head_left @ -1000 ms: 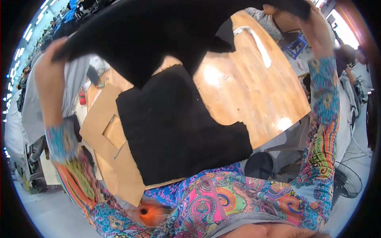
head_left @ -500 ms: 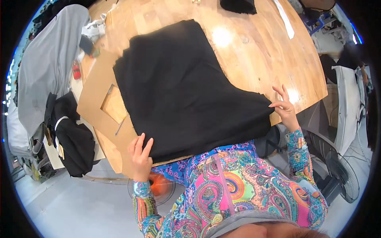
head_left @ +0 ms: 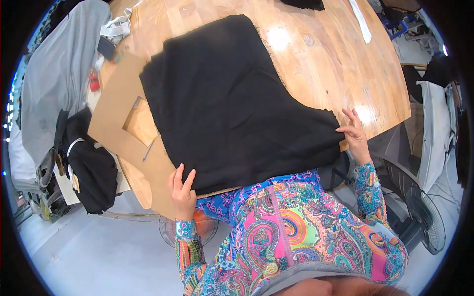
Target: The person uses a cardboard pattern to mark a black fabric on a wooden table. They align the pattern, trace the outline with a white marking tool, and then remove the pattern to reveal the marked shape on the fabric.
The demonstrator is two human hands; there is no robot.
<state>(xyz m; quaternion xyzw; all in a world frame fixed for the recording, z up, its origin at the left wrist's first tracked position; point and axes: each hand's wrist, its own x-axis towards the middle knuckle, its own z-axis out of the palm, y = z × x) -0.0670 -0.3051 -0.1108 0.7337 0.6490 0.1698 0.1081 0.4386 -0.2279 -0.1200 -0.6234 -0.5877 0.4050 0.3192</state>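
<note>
A large black cloth (head_left: 222, 108) lies spread on the wooden table, its lower part reaching the near edge. Its right side juts out in a narrower flap with a curved upper edge. At the flap's tip my right hand (head_left: 355, 138) pinches the cloth edge between thumb and forefinger, its other fingers raised. By the near left corner is my left hand (head_left: 182, 196), fingers apart and stretched along the cloth's edge; its thumb is hard to make out. Partly beneath the cloth, a brown cardboard sheet (head_left: 111, 111) with a rectangular cutout shows on the left.
A pen (head_left: 148, 150) lies on the cardboard. Bundled black cloth (head_left: 91, 167) and a grey draped cover (head_left: 59, 74) are at the left. A red object (head_left: 94, 80) sits near a dark flat device (head_left: 106, 48). A white strip (head_left: 361, 22) lies far right; a fan (head_left: 427, 217) stands lower right.
The black cloth lies flatter, with the creases by its right flap smoothed. My left hand has shifted slightly right; my right hand still pinches the flap. The view has shifted a little.
</note>
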